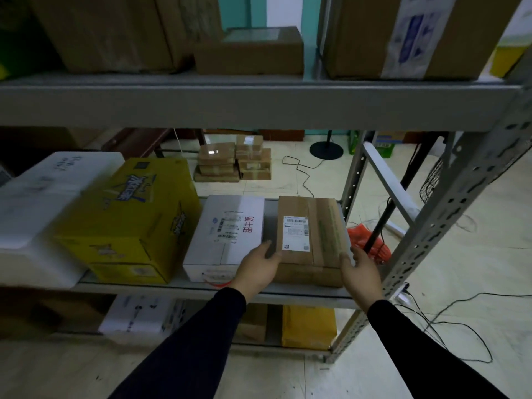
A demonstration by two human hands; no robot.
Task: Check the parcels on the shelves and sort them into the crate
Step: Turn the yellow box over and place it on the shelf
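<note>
A flat brown cardboard parcel with a white barcode label [311,240] lies at the right end of the grey metal middle shelf [302,293], held between a person's two hands. The left hand [257,267], at the parcel's 8 o'clock corner, grasps that near-left corner, thumb on top by the label. The right hand [361,270], at its 4 o'clock corner, presses against the near-right edge with the thumb lying on the top face; whether its fingers curl under cannot be told. Both arms wear dark sleeves.

Just beside the parcel, at its 9 o'clock, sits a white carton with red characters and a shipping label [227,237], a narrow strip of bare shelf between them. Further at 9 o'clock stands a taller yellow printed cardboard box [129,220], then a white foam box [43,208].

At 12 o'clock, beyond the shelf, small taped brown parcels [234,161] are stacked on the pale tiled floor [475,283]. An orange mesh bag [368,240] lies on the floor at 3 o'clock, past the perforated grey upright [449,226]. Large brown cartons [403,36] fill the shelf above.
</note>
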